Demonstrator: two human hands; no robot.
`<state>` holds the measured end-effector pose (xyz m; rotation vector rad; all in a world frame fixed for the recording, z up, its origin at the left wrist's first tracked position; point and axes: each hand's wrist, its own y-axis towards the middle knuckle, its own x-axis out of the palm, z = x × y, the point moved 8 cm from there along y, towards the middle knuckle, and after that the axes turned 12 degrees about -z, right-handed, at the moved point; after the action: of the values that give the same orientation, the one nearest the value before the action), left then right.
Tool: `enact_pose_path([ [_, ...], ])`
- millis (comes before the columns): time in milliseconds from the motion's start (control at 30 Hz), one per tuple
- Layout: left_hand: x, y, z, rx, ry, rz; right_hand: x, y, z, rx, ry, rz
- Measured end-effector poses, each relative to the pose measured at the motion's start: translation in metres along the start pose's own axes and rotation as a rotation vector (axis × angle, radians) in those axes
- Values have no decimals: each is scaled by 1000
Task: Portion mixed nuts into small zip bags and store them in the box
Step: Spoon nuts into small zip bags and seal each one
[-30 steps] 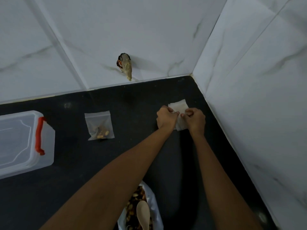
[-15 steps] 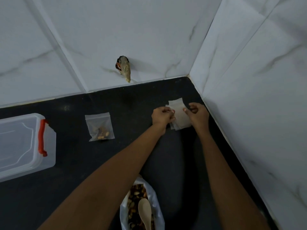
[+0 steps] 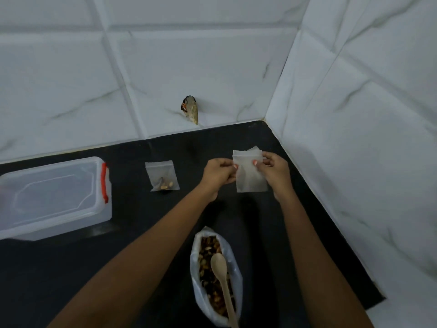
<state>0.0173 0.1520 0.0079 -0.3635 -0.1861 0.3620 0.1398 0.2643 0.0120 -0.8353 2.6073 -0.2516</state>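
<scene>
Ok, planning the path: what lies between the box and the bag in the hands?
A small filled zip bag, lying flat on the black counter, as the head view shows.

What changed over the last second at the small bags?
The left hand and right hand, bunched together on the pile of bags a second ago, have drawn apart and now pinch one empty translucent zip bag by its top edge. The filled zip bag, clear red-latched plastic box, open nut bag and wooden spoon stayed put.
</scene>
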Motion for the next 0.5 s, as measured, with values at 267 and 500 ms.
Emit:
enact_pose_path([
  [267, -30, -91, -7, 99, 67, 103, 45, -99, -29, -101, 192, -97],
  [500, -53, -165, -9, 129, 126, 79, 83, -168, -25, -102, 168, -235],
])
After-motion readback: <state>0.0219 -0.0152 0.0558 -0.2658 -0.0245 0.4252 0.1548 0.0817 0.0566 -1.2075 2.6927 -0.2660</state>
